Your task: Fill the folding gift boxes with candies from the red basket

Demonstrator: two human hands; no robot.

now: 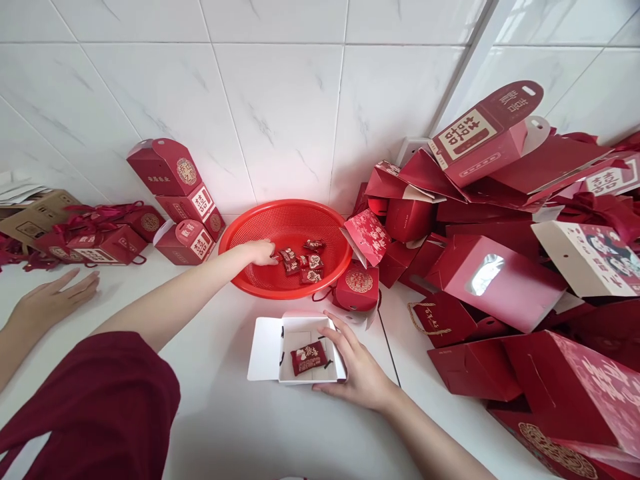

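My right hand [360,367] grips the right side of a small open box [290,330], with fingers over its back and thumb at its front. The box is white inside, its flap folded out to the left. One dark red wrapped packet [309,358] lies in it. My left hand [260,253] reaches into a red plastic basket [240,283], fingers curled near several small dark red packets [313,267]. What its fingertips hold, if anything, is too small to make out. The maroon sleeve on my left arm fills the lower left.
At far left, another person's hand [60,297] lies on the white table [215,427]. Red boxes [185,240] stand stacked by the tiled wall [280,100]. A large heap of red cartons [500,273] covers the right side. A red box [357,287] sits beside the basket.
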